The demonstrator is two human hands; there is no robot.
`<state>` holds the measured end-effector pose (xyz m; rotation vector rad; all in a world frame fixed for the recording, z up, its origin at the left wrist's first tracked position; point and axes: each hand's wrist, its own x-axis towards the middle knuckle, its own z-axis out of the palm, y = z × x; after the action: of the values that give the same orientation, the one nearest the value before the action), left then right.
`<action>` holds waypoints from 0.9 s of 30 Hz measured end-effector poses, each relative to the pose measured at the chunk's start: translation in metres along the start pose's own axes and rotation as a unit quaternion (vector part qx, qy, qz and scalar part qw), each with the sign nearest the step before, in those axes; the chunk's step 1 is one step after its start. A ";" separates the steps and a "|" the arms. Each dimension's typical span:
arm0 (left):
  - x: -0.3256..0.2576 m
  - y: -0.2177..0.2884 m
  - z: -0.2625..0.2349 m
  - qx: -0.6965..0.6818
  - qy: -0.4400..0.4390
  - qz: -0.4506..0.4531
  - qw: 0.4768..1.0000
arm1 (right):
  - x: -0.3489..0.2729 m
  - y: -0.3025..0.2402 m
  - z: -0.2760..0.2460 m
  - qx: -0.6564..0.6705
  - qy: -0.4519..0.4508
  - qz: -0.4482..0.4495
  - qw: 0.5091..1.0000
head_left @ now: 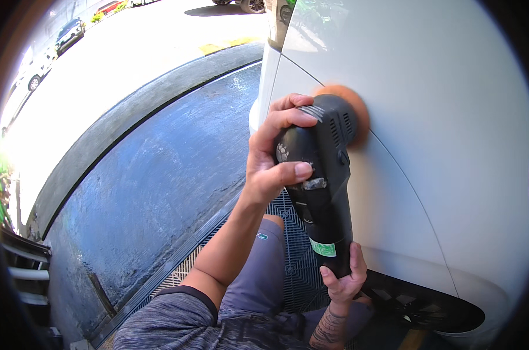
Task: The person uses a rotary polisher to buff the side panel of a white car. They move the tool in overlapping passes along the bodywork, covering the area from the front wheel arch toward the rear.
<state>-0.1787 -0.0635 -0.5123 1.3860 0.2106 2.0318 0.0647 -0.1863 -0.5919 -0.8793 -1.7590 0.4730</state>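
The polisher (323, 192) was black, with a green label and an orange pad (358, 108) at its head. The car panel (439, 116) was white. The shorts (258, 274) were grey, the shirt (177, 324) a mottled grey (black at the sleeve hem). The ground (153, 181) was blue-grey, the floor grating (302, 268) dark lattice.

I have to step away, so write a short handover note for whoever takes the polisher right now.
Left hand: gripping the head of the black polisher, fingers over the top.
Right hand: clamped round the rear end of the handle, low near the wheel.
Pad: orange, pressed flat against the white car panel, close to a panel seam.
Done: cannot tell how much of the panel is polished; the paint looks evenly glossy.
Left: probably the rest of the panel; check by eye. The person crouches on a grid floor mat beside the car.
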 end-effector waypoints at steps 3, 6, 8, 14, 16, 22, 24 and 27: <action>0.016 0.007 -0.017 -0.079 0.070 -0.058 0.993 | 0.023 0.001 0.020 -0.025 -0.014 -0.030 0.999; 0.018 0.002 -0.041 -0.098 0.083 -0.073 0.989 | 0.033 0.004 0.036 -0.020 -0.018 -0.037 0.999; 0.024 0.000 -0.051 -0.095 0.088 -0.073 0.989 | 0.041 -0.001 0.044 -0.014 -0.017 -0.029 0.999; 0.023 -0.006 -0.078 -0.022 0.090 -0.079 0.993 | 0.050 0.000 0.063 -0.011 -0.014 -0.034 0.999; 0.033 -0.007 -0.084 -0.037 0.107 -0.087 0.990 | 0.060 -0.003 0.065 -0.017 -0.017 -0.041 0.999; 0.046 -0.004 -0.086 -0.036 0.139 -0.094 0.985 | 0.076 -0.009 0.069 -0.018 -0.016 -0.045 0.999; 0.046 -0.007 -0.087 -0.049 0.141 -0.097 0.984 | 0.076 -0.009 0.068 -0.029 -0.016 -0.041 0.999; 0.044 -0.011 -0.090 -0.036 0.140 -0.097 0.985 | 0.074 -0.007 0.068 -0.037 -0.007 -0.050 0.998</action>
<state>-0.2623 -0.0087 -0.5215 0.9907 0.3768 2.0414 -0.0124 -0.1284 -0.5647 -0.8369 -1.8348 0.3506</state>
